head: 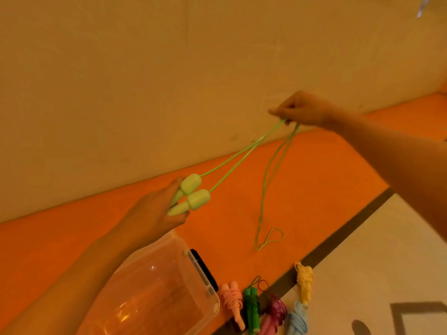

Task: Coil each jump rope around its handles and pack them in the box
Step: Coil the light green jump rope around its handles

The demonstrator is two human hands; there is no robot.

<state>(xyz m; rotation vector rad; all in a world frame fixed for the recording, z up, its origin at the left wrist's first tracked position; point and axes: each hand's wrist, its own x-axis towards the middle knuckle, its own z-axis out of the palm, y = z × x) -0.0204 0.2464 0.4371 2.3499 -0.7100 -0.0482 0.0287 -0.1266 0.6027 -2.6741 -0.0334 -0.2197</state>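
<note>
Left grip: left hand (154, 211) is clasped round the two pale green handles (191, 195), held side by side with their cord ends pointing up and to the right.
Right grip: right hand (300, 110) is raised in front of the wall (145, 68), fingers curled and pinching the pale green cord (254, 144).
Cord: I see two strands drawn taut from the handles up to the pinch. Past it a long doubled length hangs down, and its end loop lies on the orange surface (326, 177).
Box: clear box (154, 286) sits low on the left, just under the left forearm and well apart from the hanging cord. A black object (203, 267) lies against its far side; I cannot tell what it is.
Coiled ropes: pink (232, 301), dark green (251, 308), magenta (275, 310), light blue (297, 320) and yellow (304, 279) bundles lie outside the box, to its right.
Edges: the bundles sit along the front edge of the orange surface, where a dark strip (338, 233) borders the pale floor (375, 250).
Open room: a wide stretch of orange lies between the box and the hanging cord.
</note>
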